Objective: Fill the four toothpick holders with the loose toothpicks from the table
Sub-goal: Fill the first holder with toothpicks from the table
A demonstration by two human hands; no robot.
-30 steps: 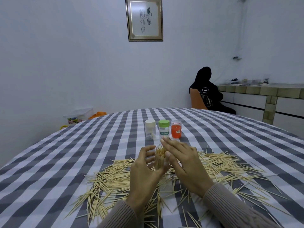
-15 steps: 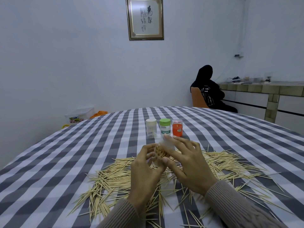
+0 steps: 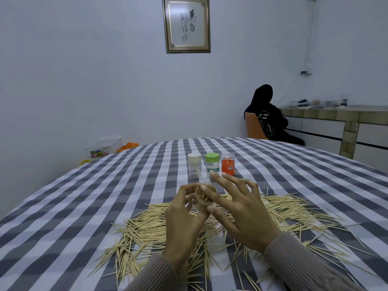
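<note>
Right now my left hand point(image 3: 184, 215) has its fingers curled round a clear holder point(image 3: 202, 201), lifted just above the table point(image 3: 63, 217) and tipped so its open mouth faces up and a little toward me. Its long axis leans away from the left palm. A tight bunch of toothpicks point(image 3: 207, 194) stands in it, their tips poking above the rim.

My right hand point(image 3: 241, 211) is the nearer one to that mouth. It sits just to the right of the holder with fingers spread and mostly straight, thumb at the rim and a fingertip on the bunch, gripping nothing as far as I can tell.

Loose toothpicks point(image 3: 294, 213) lie scattered flat on the cloth all around and beneath both hands. Three more holders stand upright farther back: a white-capped one point(image 3: 194, 164), a green-capped one point(image 3: 212, 165) and an orange one point(image 3: 227, 164), side by side.

I judge the next pickup falls to the right hand.
</note>
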